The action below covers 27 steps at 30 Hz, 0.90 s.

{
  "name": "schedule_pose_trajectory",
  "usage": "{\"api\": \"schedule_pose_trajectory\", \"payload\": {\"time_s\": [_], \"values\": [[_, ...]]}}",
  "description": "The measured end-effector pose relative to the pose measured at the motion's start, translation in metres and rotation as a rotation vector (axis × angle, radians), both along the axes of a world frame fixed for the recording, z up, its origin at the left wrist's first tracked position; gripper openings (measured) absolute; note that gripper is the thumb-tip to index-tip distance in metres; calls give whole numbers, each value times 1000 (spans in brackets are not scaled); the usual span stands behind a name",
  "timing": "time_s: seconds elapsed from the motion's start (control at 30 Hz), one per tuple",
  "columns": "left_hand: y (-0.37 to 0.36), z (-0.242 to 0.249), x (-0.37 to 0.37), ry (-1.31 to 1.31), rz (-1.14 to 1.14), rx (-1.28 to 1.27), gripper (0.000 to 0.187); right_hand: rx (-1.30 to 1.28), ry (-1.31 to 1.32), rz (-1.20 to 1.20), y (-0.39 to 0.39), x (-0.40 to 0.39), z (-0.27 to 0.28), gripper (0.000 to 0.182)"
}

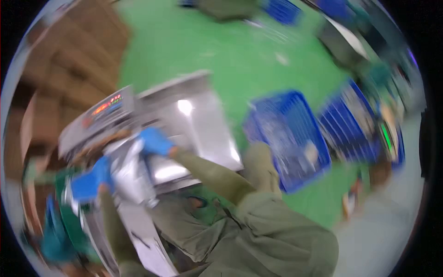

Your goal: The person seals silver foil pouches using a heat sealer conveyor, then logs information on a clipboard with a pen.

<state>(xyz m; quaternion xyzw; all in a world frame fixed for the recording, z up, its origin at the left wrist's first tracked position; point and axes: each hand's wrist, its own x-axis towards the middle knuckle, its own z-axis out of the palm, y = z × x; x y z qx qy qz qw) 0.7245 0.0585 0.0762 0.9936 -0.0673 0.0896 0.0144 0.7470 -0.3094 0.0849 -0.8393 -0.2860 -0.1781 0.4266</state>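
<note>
A shiny silver bag [132, 173] hangs between my two hands, smeared by motion. At its left edge is my left hand [93, 181] in a blue glove, with the fingers closed on the bag. My right hand [156, 141], also blue-gloved, grips the bag's upper right side. Just beyond the bag stands a grey machine [99, 121] with red lit digits. A bare metal tray [203, 120] lies to the right of it, under and beyond my right hand. Blur hides the fingertips and the bag's contents.
Brown cardboard boxes [76, 55] are stacked at the left. A blue basket [300, 134] with clear plastic in it stands on the green floor [175, 41] to the right, beside another blue basket [348, 122]. White paper [150, 251] lies near my left forearm.
</note>
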Motion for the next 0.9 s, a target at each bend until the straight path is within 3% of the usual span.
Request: {"api": "schedule_pose_trajectory", "payload": {"time_s": [0.03,0.07,0.17,0.23,0.3,0.37,0.4,0.43,0.5,0.6,0.63,0.7,0.8,0.9], "values": [[0,2,-3,-43,25,-68,22,-93,62,26,-17,0,8,19],[-12,14,-10,-96,74,-175,22,207,381,112,-68,-22,50,21],[-51,39,-57,-303,199,-308,22,349,288,-413,-216,-55,13,24],[-80,47,-104,-401,262,-285,22,167,625,-709,-354,-92,2,21],[-107,48,-141,-422,287,-234,23,128,444,-1149,-479,-158,-94,17],[-129,43,-163,-411,299,-200,24,-222,853,-1346,-566,-243,-105,24],[-135,45,-172,-411,303,-187,24,-193,884,-1534,-623,-280,-189,29],[-143,43,-179,-408,305,-176,25,-480,340,-1689,-639,-319,-218,27],[-154,41,-189,-407,307,-172,26,-789,320,-1481,-664,-380,-284,16],[-169,43,-200,-423,297,-187,28,-373,846,-1370,-669,-368,-297,17],[-171,46,-203,-440,297,-194,29,-447,791,-1309,-676,-350,-293,18],[-180,48,-210,-474,283,-230,31,-596,661,-1197,-678,-294,-205,21],[-199,53,-220,-517,262,-319,34,-536,223,-1117,-629,-255,-64,21],[-248,63,-221,-530,156,-562,37,-306,103,-805,-542,-235,62,17]]}}
